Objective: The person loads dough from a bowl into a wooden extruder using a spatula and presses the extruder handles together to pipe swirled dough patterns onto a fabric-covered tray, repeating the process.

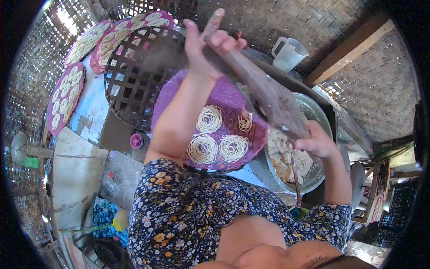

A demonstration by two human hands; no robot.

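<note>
A long, worn wooden bar [273, 96] slants across the view above the work surface. Its upper end rests in my left hand [210, 47], thumb and forefinger stretched out and the other fingers curled over it. My right hand [319, 141] grips the lower end, above a metal basin [320, 177]. Pale, sticky dough [286, 154] fills part of that basin, with a thin stick [296, 181] standing in it. Left of the bar, a round tray covered in purple mesh [174, 101] carries noodle coils [209, 119], one of them smaller and looser.
A dark, open-weave round rack [130, 96] stands at left. Beyond it are more purple trays [51, 121] of noodle coils. A translucent jug [290, 54] stands by the woven wall [313, 22]. A small pink cup [136, 141] sits beside the rack, and a wooden beam [349, 49] slants at right.
</note>
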